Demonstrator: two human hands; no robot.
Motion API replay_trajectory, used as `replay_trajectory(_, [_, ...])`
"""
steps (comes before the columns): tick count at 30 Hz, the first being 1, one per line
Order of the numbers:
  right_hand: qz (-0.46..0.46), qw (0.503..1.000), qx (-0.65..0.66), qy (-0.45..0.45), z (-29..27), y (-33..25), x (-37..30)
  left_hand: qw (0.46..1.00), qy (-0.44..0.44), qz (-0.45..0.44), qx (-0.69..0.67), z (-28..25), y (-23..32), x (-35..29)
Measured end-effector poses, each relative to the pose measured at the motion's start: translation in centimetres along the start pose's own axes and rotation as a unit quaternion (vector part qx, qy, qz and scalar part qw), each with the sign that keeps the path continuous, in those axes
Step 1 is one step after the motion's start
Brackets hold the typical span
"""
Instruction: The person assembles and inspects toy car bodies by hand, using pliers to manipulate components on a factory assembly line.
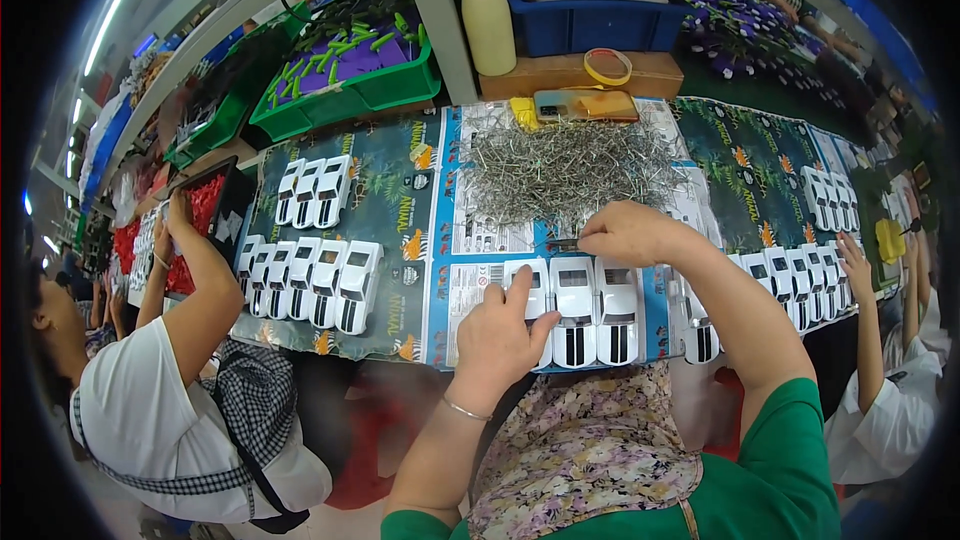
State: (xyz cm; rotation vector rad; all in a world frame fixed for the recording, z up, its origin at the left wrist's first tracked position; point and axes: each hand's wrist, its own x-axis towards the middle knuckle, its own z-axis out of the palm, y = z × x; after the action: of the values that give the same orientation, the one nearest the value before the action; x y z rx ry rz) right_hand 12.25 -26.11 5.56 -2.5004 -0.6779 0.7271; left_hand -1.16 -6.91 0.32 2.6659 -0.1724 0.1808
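Observation:
Several white toy cars stand in a row before me, among them one with black stripes (574, 312). My left hand (500, 335) is over the leftmost toy car (538, 290), its index finger along the top and its thumb against the car's near part. Beyond the row, my right hand (632, 233) has its fingers pinched together at the near edge of a loose heap of thin metal rods (570, 170). Whatever lies between those fingertips is too small to make out.
More white cars (325, 275) stand in rows to the left, and others (800, 285) to the right. A phone (585, 106), a tape roll (607, 67) and a pale bottle (487, 25) are behind the heap. Green (350, 95) and blue (600, 25) bins stand farther back. Co-workers sit on both sides.

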Motion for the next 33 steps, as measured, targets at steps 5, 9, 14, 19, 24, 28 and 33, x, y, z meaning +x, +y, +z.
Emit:
replay_trajectory(5, [0.062,0.991,0.102,-0.053,-0.3,0.5,1.1,0.998,0.027,0.016,-0.046,0.3,-1.1,-0.1])
replay_trajectory(9, [0.069,0.984,0.155,-0.046,0.1,0.7,1.7,0.927,0.035,-0.051,-0.369,0.9,-3.3,-0.7])
replay_trajectory(14, [0.038,0.988,0.146,-0.044,0.1,1.2,1.2,0.629,0.015,-0.196,-0.752,-0.6,-3.3,-1.8])
replay_trajectory(19, [0.017,0.99,0.139,-0.031,-0.8,1.1,-0.9,0.504,0.061,-0.176,-0.843,-0.6,-3.8,-2.7])
replay_trajectory(24, [-0.03,0.997,-0.023,0.06,-0.1,0.7,-1.0,0.581,0.068,-0.114,-0.803,0.1,-3.2,-2.5])
replay_trajectory(28, [-0.013,0.996,-0.085,0.013,-0.2,-1.5,-1.3,0.541,0.072,-0.135,-0.827,0.0,-3.0,-2.8])
replay_trajectory(33, [-0.014,0.971,-0.235,-0.031,-0.1,-3.9,-0.6,0.563,0.091,-0.146,-0.808,0.2,-4.0,-3.7])
